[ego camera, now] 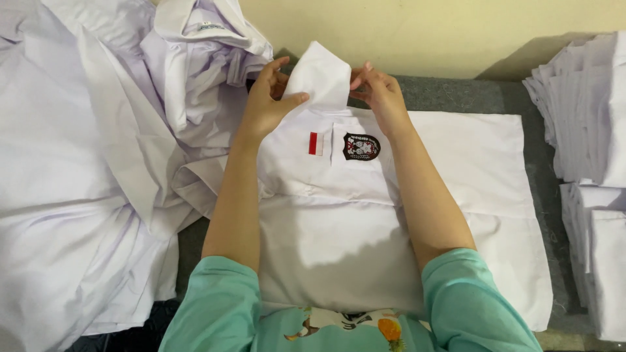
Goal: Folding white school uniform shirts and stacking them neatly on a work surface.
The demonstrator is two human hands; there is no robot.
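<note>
White shirt (404, 195) with red-and-white patch (315, 143), black badge (361, 147); teal sleeves (215, 306)

A grey, felt-like bench (456, 94) runs up to the cream wall. Laid flat across its middle is a white uniform shirt (469, 163), with a red-and-white patch (315, 143) and a dark badge (361, 147) on its front. Off to one side, a loose heap of white shirts (85, 182) spills over the bench. On the other side, neat stacks of folded white shirts (590, 111).
</note>
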